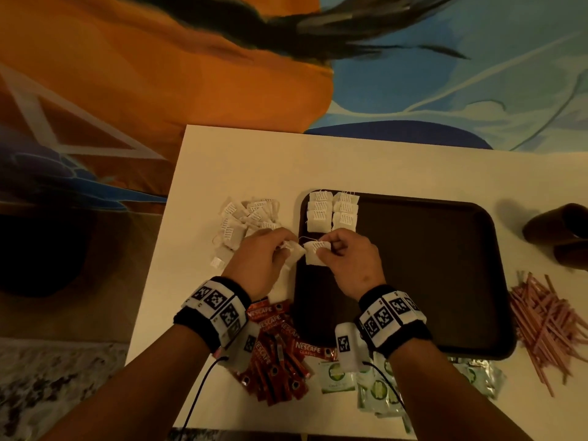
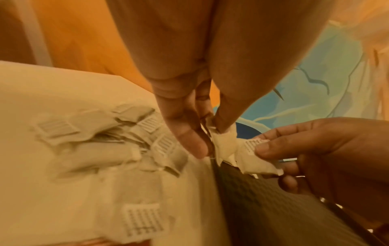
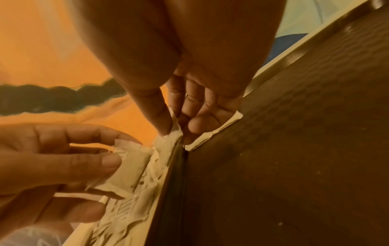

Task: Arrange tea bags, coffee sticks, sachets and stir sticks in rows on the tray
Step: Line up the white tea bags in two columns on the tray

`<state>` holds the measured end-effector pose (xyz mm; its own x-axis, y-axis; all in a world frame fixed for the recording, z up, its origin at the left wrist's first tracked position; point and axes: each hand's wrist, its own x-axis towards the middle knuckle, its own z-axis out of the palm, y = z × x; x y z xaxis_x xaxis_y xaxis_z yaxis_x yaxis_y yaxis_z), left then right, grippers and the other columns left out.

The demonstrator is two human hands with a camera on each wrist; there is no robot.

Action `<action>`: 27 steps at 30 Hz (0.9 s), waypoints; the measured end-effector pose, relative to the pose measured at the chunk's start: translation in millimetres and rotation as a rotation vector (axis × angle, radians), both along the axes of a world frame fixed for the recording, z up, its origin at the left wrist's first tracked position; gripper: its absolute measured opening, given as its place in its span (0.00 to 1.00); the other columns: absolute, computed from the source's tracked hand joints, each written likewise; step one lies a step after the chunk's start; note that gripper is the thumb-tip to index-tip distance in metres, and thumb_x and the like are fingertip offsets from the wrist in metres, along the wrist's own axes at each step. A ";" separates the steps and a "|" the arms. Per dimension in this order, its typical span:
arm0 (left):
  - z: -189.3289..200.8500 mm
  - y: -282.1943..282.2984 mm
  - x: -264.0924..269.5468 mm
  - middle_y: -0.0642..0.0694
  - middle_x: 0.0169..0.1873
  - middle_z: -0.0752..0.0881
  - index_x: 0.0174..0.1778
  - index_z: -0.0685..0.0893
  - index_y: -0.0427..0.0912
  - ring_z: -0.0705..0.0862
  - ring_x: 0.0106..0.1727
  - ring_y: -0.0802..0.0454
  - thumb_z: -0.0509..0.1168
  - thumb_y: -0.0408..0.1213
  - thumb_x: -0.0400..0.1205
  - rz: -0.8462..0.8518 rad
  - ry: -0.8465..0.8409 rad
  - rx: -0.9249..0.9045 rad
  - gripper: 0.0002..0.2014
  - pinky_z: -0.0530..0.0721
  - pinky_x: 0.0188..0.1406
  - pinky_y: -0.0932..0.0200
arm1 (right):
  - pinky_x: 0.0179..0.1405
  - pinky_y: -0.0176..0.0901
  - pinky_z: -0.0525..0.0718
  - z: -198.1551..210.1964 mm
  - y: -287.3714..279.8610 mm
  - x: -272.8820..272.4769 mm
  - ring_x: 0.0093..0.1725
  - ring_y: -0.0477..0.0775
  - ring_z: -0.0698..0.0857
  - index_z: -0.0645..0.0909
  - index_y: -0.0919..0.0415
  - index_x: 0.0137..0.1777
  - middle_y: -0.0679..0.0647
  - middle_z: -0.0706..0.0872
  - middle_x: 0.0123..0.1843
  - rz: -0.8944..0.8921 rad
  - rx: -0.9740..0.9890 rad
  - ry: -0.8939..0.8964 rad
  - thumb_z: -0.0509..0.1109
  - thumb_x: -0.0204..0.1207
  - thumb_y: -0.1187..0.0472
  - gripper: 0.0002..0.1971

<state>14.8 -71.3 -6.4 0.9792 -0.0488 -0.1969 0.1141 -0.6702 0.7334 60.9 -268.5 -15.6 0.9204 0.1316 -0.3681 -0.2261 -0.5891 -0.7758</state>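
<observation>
Over the left rim of the dark brown tray [image 1: 413, 281], each hand holds a white tea bag. My left hand [image 1: 286, 249] pinches a crumpled tea bag [image 1: 294, 254] between thumb and finger, seen close in the left wrist view as tea bag [image 2: 223, 144]. My right hand [image 1: 324, 251] pinches a second tea bag [image 1: 316, 254] by its printed tag end, and the right wrist view shows that bag [image 3: 168, 143] at the tray's edge. The two bags touch. Several tea bags [image 1: 332, 211] lie in two columns in the tray's far left corner.
A loose pile of tea bags [image 1: 248, 221] lies on the white table left of the tray. Red coffee sticks [image 1: 276, 342] and green sachets [image 1: 375, 386] lie by the near edge. Pink stir sticks [image 1: 547, 323] and dark cups [image 1: 560, 233] are to the right.
</observation>
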 end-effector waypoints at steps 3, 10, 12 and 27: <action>-0.4 -18.4 11.6 0.50 0.50 0.87 0.62 0.82 0.52 0.86 0.49 0.53 0.67 0.37 0.87 -0.017 0.030 0.001 0.09 0.88 0.49 0.51 | 0.46 0.33 0.83 0.5 -15.6 3.3 0.48 0.41 0.86 0.88 0.48 0.53 0.43 0.88 0.47 -0.025 -0.031 0.000 0.79 0.78 0.58 0.07; -10.1 -49.1 36.0 0.50 0.44 0.88 0.55 0.84 0.46 0.87 0.46 0.53 0.72 0.32 0.82 -0.068 0.079 0.029 0.08 0.86 0.48 0.57 | 0.42 0.34 0.82 -9.4 -48.2 12.6 0.47 0.42 0.87 0.88 0.48 0.51 0.43 0.89 0.46 -0.080 -0.117 0.063 0.79 0.78 0.57 0.05; -15.7 -51.0 41.0 0.49 0.45 0.88 0.54 0.86 0.45 0.86 0.46 0.53 0.73 0.30 0.81 -0.063 0.066 0.038 0.08 0.84 0.48 0.58 | 0.38 0.32 0.80 -12.2 -53.1 15.9 0.45 0.42 0.86 0.88 0.48 0.50 0.43 0.88 0.46 -0.087 -0.135 0.088 0.79 0.78 0.57 0.04; -30.5 -49.9 62.4 0.50 0.43 0.88 0.52 0.84 0.45 0.86 0.44 0.54 0.75 0.31 0.80 0.095 0.003 0.013 0.09 0.85 0.47 0.58 | 0.41 0.30 0.82 -22.5 -55.4 43.9 0.46 0.39 0.86 0.87 0.48 0.53 0.42 0.87 0.45 -0.143 -0.030 0.065 0.81 0.75 0.62 0.11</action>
